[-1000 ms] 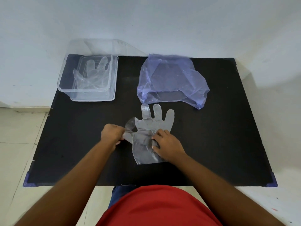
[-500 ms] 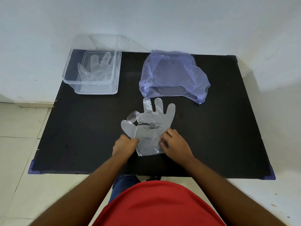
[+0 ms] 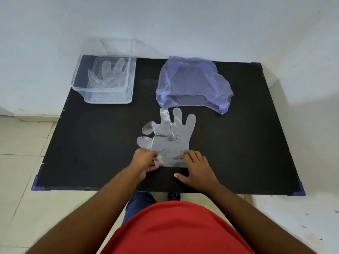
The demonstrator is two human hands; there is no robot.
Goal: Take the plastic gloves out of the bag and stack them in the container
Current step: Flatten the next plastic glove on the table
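Observation:
A clear plastic glove (image 3: 169, 138) lies flat on the black table (image 3: 95, 143), fingers pointing away from me. My left hand (image 3: 145, 161) pinches its cuff at the left corner. My right hand (image 3: 197, 167) rests with fingertips on the cuff's right corner, fingers spread. The blue plastic bag (image 3: 192, 85) lies crumpled just beyond the glove, its mouth facing me. At the back left stands the clear container (image 3: 128, 88) with clear gloves (image 3: 108, 74) lying in it.
A white wall rises right behind the table. The container's clear lid (image 3: 110, 45) leans against the wall behind it. Pale floor tiles (image 3: 22, 143) show to the left, and blue guards (image 3: 37, 184) cap the table's near corners.
My left hand has moved from the glove's thumb side down to its cuff. My right hand has slid back to the cuff's right corner. The glove now lies flatter.

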